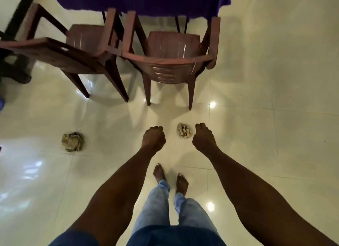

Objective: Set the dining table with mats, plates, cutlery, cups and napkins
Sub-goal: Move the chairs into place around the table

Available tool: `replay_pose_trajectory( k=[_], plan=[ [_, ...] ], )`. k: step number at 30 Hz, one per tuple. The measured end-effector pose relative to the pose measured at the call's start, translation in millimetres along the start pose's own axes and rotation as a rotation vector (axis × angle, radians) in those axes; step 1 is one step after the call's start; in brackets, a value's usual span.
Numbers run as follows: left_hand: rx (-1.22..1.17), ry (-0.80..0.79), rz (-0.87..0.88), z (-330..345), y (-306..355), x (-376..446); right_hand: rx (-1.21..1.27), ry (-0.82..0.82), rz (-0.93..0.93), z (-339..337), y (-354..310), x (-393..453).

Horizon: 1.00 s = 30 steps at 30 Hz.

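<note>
Standing barefoot on the glossy tiled floor (275,80), the person faces two brown plastic chairs (170,58) tucked under the purple-covered surface (146,1) at the frame's top. Left hand (153,138) hangs loosely curled and empty at centre; right hand (203,137) likewise, beside a crumpled wad (185,132).

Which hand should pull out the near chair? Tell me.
Right, probably. The right hand hangs empty, about in line with the near chair at the table; the left hand, also empty, sits farther left.
</note>
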<state>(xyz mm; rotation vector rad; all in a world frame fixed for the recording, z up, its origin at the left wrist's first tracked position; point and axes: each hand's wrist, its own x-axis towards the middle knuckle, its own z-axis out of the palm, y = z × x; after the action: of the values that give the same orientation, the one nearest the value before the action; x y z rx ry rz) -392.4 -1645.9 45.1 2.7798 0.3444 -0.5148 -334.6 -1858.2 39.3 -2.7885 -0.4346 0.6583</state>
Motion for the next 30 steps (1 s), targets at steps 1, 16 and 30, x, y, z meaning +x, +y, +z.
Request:
replay_pose_trajectory(
  k=[1, 16, 30],
  plan=[
    [0.007, -0.039, -0.028, 10, 1, 1, 0.044, -0.051, 0.05, 10, 7, 1],
    [-0.103, -0.244, -0.063, 345, -86, 165, 0.273, -0.185, 0.364, 326, 120, 177],
    [-0.03, -0.323, 0.026, 479, -147, 388, 0.078, -0.22, 0.199, 512, 165, 386]
  ],
)
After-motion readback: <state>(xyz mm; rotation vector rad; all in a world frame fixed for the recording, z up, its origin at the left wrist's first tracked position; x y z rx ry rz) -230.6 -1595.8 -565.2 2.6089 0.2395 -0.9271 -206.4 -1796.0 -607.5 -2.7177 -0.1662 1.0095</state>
